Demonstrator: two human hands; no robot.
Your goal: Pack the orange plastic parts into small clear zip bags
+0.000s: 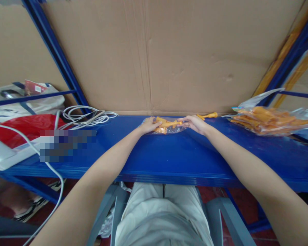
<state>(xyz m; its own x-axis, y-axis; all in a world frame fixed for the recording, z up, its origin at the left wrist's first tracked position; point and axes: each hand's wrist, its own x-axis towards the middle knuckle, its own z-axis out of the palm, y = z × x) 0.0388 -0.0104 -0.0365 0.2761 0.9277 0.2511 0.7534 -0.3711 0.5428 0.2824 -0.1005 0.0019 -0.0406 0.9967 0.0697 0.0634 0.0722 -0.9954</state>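
Blue table (pixel 174 155) is supporting a clear bag (pixel 175 130) of orange pieces (pixel 161 124) between left hand (pixel 146 125), gripping the bag, and right hand (pixel 195 123), touching pieces, closure unclear (likely light, stiff; best held mid-shaft).

White cable (pixel 95 119) coiled near red plastic (pixel 33 123); pale tote bag (pixel 49 104) behind; cardboard panel (pixel 190 54) behind blue tabletop (pixel 174 157).

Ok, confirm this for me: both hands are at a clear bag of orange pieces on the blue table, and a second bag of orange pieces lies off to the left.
Not quite: the head view shows the second bag of orange pieces off to the right. The left hand and right hand are indeed at a clear bag on the blue table.
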